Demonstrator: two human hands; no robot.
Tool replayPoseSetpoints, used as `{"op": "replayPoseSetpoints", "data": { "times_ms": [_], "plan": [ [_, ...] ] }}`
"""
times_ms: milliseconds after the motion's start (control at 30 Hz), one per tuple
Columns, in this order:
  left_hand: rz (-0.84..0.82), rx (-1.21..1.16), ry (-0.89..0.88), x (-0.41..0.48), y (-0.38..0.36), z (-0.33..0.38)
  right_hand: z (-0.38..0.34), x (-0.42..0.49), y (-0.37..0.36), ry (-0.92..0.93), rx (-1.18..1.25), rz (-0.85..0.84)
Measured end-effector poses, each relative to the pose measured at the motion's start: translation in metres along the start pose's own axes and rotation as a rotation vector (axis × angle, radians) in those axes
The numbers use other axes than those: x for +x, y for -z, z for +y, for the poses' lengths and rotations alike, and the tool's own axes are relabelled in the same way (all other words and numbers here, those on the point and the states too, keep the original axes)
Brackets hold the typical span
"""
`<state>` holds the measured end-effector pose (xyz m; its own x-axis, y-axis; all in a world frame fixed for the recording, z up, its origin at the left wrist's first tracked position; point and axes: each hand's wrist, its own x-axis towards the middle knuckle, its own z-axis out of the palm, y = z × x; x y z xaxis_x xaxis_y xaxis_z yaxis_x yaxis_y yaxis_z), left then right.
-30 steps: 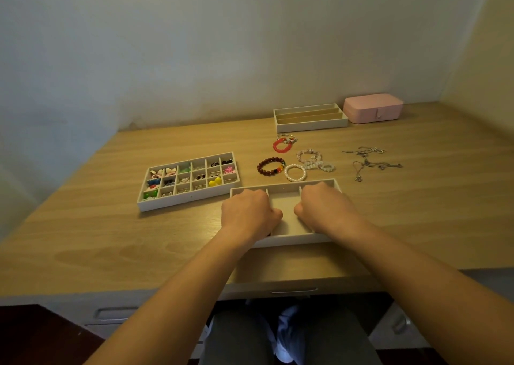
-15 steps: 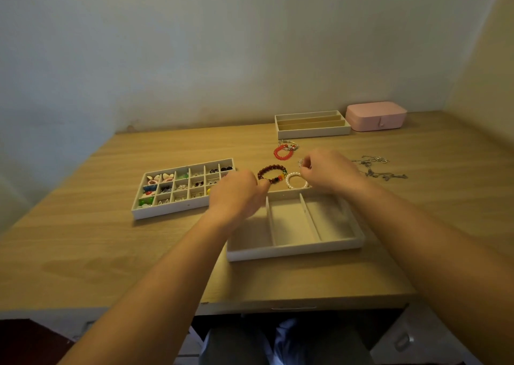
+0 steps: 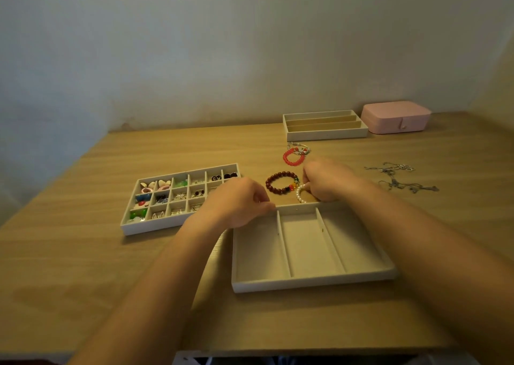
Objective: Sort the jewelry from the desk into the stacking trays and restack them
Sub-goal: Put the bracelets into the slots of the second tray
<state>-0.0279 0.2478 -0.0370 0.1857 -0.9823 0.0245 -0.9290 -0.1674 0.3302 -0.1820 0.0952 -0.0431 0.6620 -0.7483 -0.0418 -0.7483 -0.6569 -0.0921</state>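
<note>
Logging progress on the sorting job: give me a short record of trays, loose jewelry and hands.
front tray: three compartments, all empty
grid tray: left, holds small pieces
far tray: long slots, looks empty, beside pink box
loose on desk: red bracelet, brown bead bracelet, pearl bracelet, chains
left hand: curled at front tray's far rim
right hand: appears to pinch pearl bracelet

no readable text, labels, brands or numbers anywhere in view
</note>
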Motion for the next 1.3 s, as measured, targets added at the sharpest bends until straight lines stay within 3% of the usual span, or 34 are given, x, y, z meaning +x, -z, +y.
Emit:
{"op": "replayPoseSetpoints", "data": {
  "times_ms": [267, 433, 533, 667, 833, 1100, 1300],
  "plan": [
    [0.055, -0.068, -0.071, 0.020, -0.016, 0.025, 0.008, -0.019, 0.045, 0.079, 0.631, 0.153],
    [0.148, -0.263, 0.089, 0.027, -0.018, 0.033, 0.014, -0.036, 0.056, 0.106, 0.937, 0.137],
    [0.226, -0.505, 0.141, 0.022, -0.014, 0.028, 0.013, -0.039, 0.050, 0.146, 0.966, 0.095],
    [0.180, -0.726, -0.020, 0.016, -0.019, 0.023, 0.004, -0.041, 0.040, 0.192, 0.992, 0.066],
    [0.248, -0.800, -0.014, 0.008, -0.006, 0.013, -0.003, -0.043, 0.032, 0.209, 1.021, 0.040],
    [0.096, -0.883, 0.021, -0.007, 0.001, 0.009, -0.005, -0.052, 0.021, 0.181, 0.860, -0.012],
    [0.021, -0.742, 0.041, -0.011, 0.001, 0.014, -0.006, -0.056, 0.013, 0.216, 0.662, -0.055]
  ]
}}
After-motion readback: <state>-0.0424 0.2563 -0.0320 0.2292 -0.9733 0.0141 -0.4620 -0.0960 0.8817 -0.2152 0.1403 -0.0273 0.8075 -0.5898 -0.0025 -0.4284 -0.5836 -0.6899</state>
